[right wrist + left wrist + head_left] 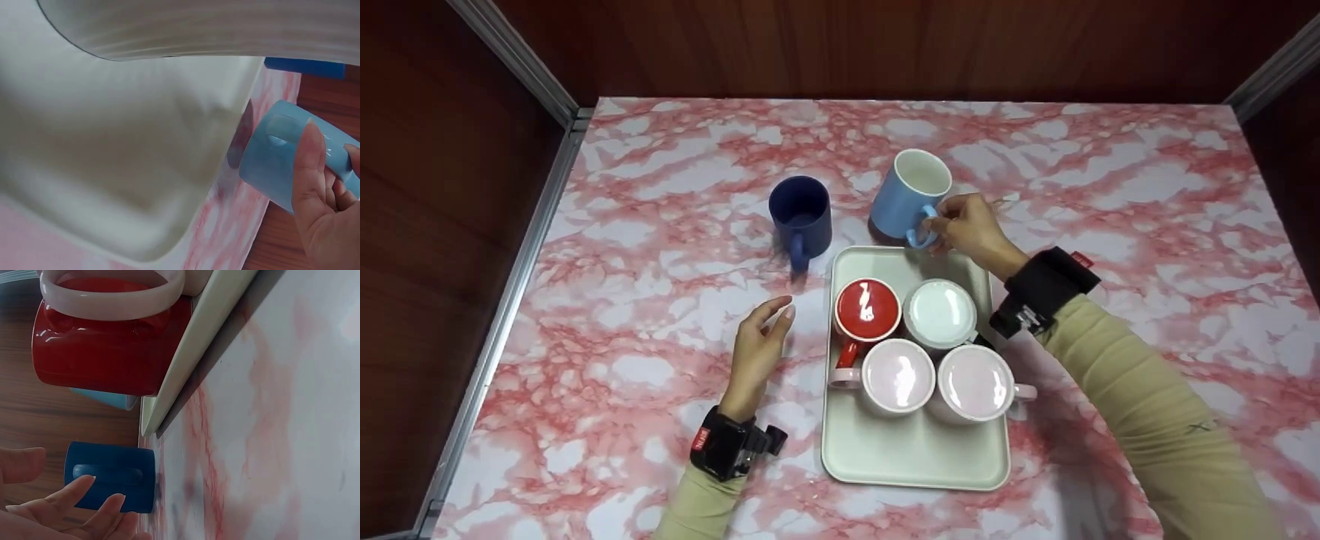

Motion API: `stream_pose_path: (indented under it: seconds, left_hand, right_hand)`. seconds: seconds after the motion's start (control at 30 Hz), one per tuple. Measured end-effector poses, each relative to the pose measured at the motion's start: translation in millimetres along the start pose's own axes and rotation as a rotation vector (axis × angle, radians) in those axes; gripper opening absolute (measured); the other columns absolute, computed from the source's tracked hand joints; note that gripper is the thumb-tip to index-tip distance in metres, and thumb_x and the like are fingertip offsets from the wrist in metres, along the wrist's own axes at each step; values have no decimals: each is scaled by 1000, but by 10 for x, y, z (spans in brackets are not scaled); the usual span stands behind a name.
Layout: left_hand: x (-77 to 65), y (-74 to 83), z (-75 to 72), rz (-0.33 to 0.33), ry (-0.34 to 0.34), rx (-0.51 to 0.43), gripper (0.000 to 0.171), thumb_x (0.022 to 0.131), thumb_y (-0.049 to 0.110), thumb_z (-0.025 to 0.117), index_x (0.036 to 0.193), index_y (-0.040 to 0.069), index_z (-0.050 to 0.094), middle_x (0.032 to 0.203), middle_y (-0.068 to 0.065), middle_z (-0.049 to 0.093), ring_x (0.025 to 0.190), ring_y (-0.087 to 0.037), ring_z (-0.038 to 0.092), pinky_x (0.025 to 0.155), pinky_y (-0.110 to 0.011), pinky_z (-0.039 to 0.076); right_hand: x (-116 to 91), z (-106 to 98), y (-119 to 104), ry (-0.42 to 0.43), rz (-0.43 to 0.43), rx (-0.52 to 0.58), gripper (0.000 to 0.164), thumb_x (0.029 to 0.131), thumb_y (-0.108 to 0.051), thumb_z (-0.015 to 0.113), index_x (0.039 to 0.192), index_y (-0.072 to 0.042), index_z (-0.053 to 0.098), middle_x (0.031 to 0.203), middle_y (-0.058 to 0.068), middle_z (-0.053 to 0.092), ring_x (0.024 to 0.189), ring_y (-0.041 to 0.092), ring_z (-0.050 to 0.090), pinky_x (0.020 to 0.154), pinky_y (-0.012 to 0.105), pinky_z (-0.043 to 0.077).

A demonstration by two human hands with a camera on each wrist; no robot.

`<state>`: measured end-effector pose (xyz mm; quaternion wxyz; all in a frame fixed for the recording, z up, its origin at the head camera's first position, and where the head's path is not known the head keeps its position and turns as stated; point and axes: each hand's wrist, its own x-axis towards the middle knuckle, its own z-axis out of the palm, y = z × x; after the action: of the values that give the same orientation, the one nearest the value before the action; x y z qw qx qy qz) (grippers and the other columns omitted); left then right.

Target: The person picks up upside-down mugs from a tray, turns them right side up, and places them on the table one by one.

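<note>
A light blue mug [901, 202] with a pale inside leans slightly, its mouth upward. My right hand [971, 229] holds it by the handle, just beyond the far edge of the tray [911, 457]. In the right wrist view, that mug [270, 152] is off the table, with a shadow below. The dark blue mug [817, 229] stands upright left of it, handle towards me. My left hand [757, 349] hovers left of the tray, fingers loosely bent and holding nothing. On the tray, a red mug [868, 309] and a white mug [940, 313] appear upside down.
Two pink mugs [898, 376], also seemingly upside down, sit nearer me on the tray. One pink handle overlaps the red mug's handle; the other juts past the right rim. A red-and-white marbled table [645, 300] lies below, with dark wood panels [847, 49] around it.
</note>
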<state>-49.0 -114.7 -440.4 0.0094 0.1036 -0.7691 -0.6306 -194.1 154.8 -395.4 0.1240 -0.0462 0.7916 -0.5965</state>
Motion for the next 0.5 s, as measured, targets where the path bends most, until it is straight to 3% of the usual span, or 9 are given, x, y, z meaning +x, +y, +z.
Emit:
stream_pose_path:
  seconds: [0.5]
  left_hand:
    - [-18,15,4,14,1,-8,30,91,12,56,115,-5,57,123,-20,53,119,-29,43,102,-43,28]
  right_hand:
    - [108,181,-36,-73,36,-71,16,84,5,58,70,9,51,63,12,59,44,13,58,47,30,52]
